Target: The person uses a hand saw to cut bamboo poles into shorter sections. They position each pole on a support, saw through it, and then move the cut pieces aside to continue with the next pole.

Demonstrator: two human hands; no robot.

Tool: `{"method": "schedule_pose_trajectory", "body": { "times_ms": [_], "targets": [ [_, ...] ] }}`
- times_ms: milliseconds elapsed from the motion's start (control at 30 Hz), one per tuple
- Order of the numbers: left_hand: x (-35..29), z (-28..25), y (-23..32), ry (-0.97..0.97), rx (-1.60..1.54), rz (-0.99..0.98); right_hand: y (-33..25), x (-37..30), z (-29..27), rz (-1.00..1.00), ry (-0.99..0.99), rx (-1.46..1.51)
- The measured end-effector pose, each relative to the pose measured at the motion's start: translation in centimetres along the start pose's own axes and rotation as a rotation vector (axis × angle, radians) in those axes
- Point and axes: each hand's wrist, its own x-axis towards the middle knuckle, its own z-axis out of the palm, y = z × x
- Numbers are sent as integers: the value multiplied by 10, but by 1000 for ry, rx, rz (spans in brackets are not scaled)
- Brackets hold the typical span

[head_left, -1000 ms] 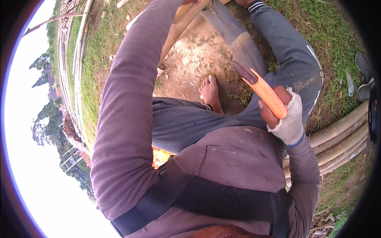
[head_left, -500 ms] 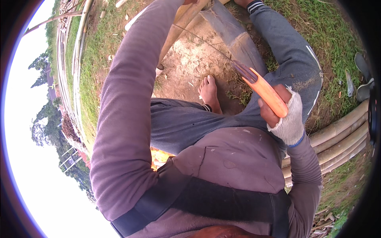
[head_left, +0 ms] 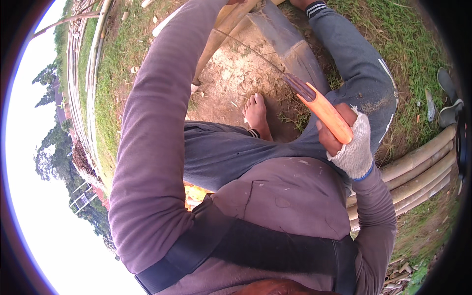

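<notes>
My right hand (head_left: pixel 355 147), in a white knitted glove that leaves the fingers bare, is closed around the orange handle of a saw (head_left: pixel 328 114). The saw's thin blade slants up and left to a tan bamboo pole (head_left: pixel 216 46) and meets it close to my left forearm. Only a sliver of my left hand (head_left: pixel 236 1) shows at the top edge, by the upper part of the pole; its fingers are cut off from view. A thicker greyish bamboo pole (head_left: pixel 295 46) lies between the blade and my bent leg.
Pale sawdust (head_left: pixel 236 64) covers the dirt near my bare foot (head_left: pixel 256 115). Several bamboo poles (head_left: pixel 418 169) are stacked at the right, with grey shoes (head_left: pixel 448 114) above them on the grass. More long poles (head_left: pixel 93 73) lie at the far left.
The whole picture has shifted slightly left. My right hand and the saw are in nearly the same position, and my grip on the handle is unchanged.
</notes>
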Motion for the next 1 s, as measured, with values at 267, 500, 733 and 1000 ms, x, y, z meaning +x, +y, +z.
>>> {"method": "schedule_pose_trajectory", "body": {
  "times_ms": [267,500,733,1000],
  "targets": [
    [-5,-22,6,86,-6,63,33,42,79,32,156,-129],
    [-63,-115,20,104,-944,95,-22,-55,-45,261,-90,205],
    [-5,-84,116,513,-169,656,-74,-192,-163,921,493,621],
    [-81,-164,296,-211,-2068,65,-80,-263,-212,771,1008,566]
  ]
}}
